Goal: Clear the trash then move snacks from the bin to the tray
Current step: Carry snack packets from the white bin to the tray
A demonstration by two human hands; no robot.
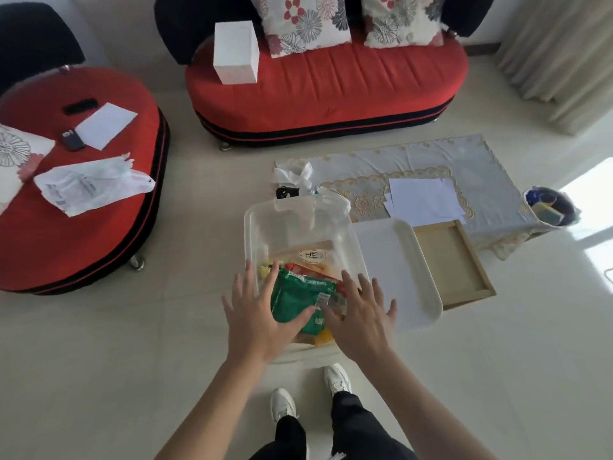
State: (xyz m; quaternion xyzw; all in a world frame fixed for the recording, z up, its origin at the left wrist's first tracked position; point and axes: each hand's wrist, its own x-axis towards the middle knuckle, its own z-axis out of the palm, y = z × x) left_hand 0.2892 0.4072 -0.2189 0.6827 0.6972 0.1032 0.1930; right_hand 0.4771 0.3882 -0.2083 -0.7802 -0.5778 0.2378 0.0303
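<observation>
Reaching down with both palms spread, my left hand and right hand grip nothing, though my left thumb touches the green packet between them. That packet lies on the snacks in the clear bin under my fingers. Just right of my right hand the white tray is bare, so no snacks are moved. The packet's print is too blurred to read; beyond my fingertips a round label seems to say "HS". Further off, crumpled white trash still lies on the floor.
</observation>
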